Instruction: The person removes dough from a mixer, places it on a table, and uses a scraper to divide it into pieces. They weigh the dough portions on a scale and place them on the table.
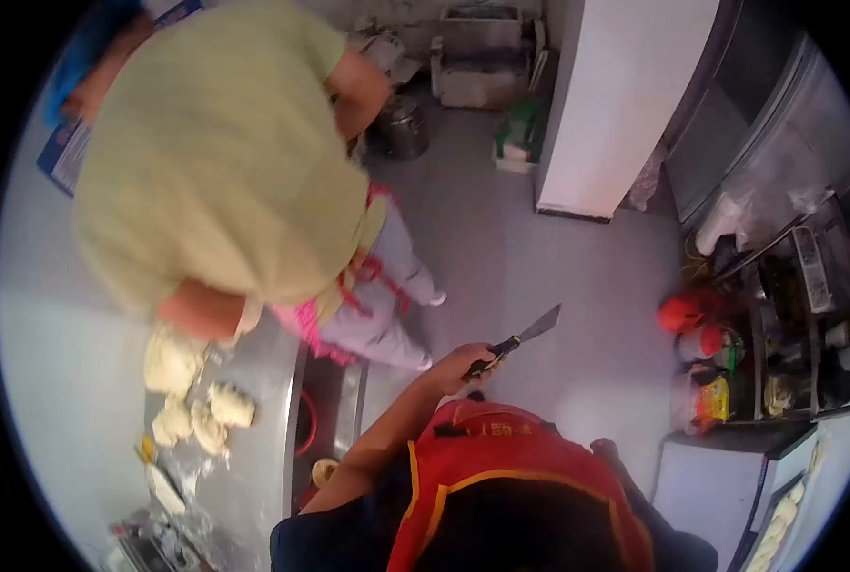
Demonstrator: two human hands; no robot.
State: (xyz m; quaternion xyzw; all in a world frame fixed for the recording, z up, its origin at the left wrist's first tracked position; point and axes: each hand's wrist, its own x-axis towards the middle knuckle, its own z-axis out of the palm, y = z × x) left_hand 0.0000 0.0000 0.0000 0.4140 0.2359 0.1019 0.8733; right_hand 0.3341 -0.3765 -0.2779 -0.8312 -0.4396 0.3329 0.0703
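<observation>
My left hand [461, 370] is closed around the black and yellow handle of a scraper [537, 325], held out over the floor in front of my red apron [501, 440]. Its flat metal blade points up and to the right, touching nothing. My right hand does not show; the right arm is mostly hidden beside the apron. To my left, several lumps of dough [210, 427] lie on a floured metal table [263, 477], apart from my hand.
A co-worker in a yellow-green shirt [220, 153] bends over the table's far end. A white pillar [616, 105] stands ahead. At right are a loaded shelf rack [761, 357] and a white cabinet [709, 481]. A metal pot [404, 129] sits on the floor [577, 276] further back.
</observation>
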